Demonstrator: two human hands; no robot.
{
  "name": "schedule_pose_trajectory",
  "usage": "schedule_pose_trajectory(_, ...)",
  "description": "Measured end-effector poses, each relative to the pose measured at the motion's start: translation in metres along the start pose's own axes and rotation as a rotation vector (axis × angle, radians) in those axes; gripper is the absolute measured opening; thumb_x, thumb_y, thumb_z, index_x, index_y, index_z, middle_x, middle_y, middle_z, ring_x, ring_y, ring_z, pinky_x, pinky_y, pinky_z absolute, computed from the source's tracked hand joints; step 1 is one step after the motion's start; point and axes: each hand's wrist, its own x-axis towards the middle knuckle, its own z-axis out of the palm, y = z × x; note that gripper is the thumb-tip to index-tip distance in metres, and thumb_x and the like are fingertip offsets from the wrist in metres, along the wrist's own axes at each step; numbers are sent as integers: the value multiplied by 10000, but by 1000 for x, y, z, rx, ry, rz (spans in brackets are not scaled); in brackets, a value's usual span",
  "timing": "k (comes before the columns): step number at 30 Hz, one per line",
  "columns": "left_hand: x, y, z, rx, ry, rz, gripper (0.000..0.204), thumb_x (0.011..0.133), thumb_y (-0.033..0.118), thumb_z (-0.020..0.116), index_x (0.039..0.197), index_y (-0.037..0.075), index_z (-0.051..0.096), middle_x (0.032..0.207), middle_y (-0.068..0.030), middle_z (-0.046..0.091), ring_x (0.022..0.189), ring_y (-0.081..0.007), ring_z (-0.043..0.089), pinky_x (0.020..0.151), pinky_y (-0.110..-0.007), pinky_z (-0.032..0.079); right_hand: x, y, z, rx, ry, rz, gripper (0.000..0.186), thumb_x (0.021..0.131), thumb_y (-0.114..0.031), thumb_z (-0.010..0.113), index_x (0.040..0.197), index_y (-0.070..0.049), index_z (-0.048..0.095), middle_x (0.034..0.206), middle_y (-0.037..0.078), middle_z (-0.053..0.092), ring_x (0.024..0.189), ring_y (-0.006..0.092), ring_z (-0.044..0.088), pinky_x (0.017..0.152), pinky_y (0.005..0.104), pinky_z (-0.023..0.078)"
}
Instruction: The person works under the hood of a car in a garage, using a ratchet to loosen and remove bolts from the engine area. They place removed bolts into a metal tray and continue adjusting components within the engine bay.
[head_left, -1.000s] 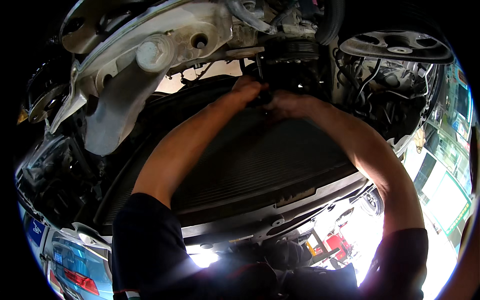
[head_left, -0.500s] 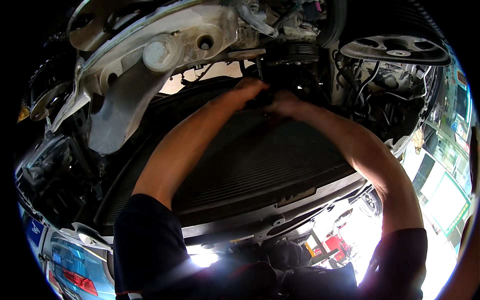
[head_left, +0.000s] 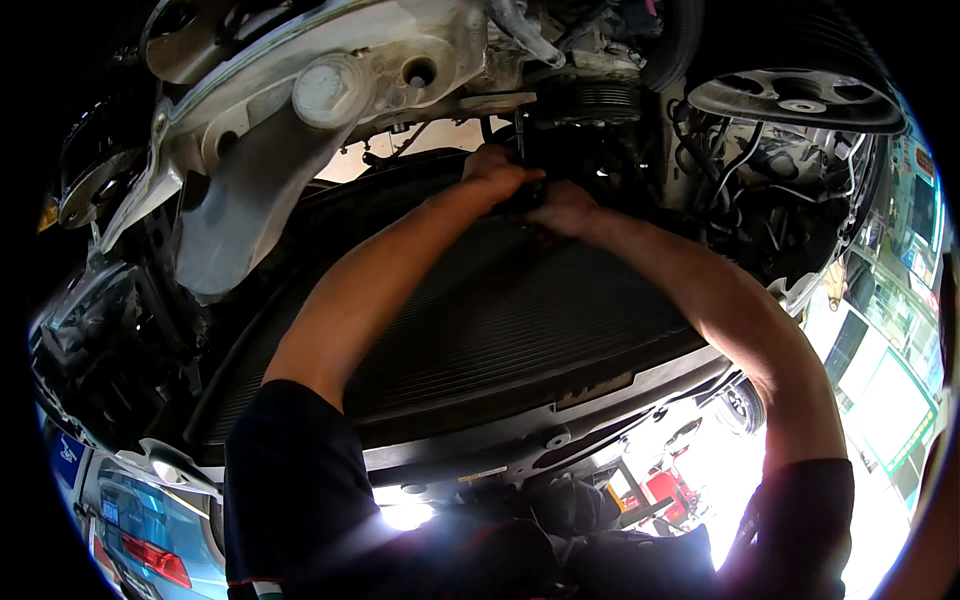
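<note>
I look up at the underside of a raised car. Both arms reach up to a dark part below a ribbed belt pulley (head_left: 598,100). My left hand (head_left: 497,172) curls around that dark part (head_left: 528,170); my right hand (head_left: 562,208) presses against it from the right, fingers bent. What the fingers hold is hidden in shadow. Beneath my forearms spans a black finned radiator (head_left: 500,320).
A pale metal frame member (head_left: 300,110) with a large bolt head (head_left: 328,90) runs at upper left. A round fan shroud (head_left: 795,100) and hoses hang at upper right. A blue car (head_left: 140,530) and a red jack (head_left: 675,490) stand on the shop floor.
Both hands stay on the same dark part by the pulley; the view has shifted slightly, nothing else moved.
</note>
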Motion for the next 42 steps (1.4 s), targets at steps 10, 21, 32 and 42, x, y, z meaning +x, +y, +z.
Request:
schedule_pose_trajectory(10,-3,0,-2,-168,-28,-33,506,783,264,755,1192,8,601,1117,-139,652,1013,-234,616,884,-332,479,1,-2,-7,-219,8,-34,357,827,-233,712,1055,17,599,919,121,654,757,216,684,681,345,578)
schedule_pose_trajectory(21,11,-10,-3,-182,-27,-42,535,777,312,754,1191,8,607,1115,-140,649,1029,-250,608,894,-344,476,27,19,-10,-62,-9,-68,529,792,-352,744,1067,73,590,938,132,674,788,247,693,647,368,587)
schedule_pose_trajectory(32,21,-29,-6,-318,-170,-31,521,749,327,768,1152,23,636,1159,-145,633,1065,-251,597,931,-343,460,14,9,-4,178,-156,-58,392,842,-327,700,1008,22,632,977,139,659,828,233,689,708,363,576)
schedule_pose_trajectory(42,5,-34,-7,-423,-149,-7,334,893,214,588,1172,33,621,1164,-114,630,1105,-251,584,959,-362,446,13,17,-13,411,-274,11,384,926,-228,601,1188,42,522,1131,174,602,1025,284,628,812,414,561)
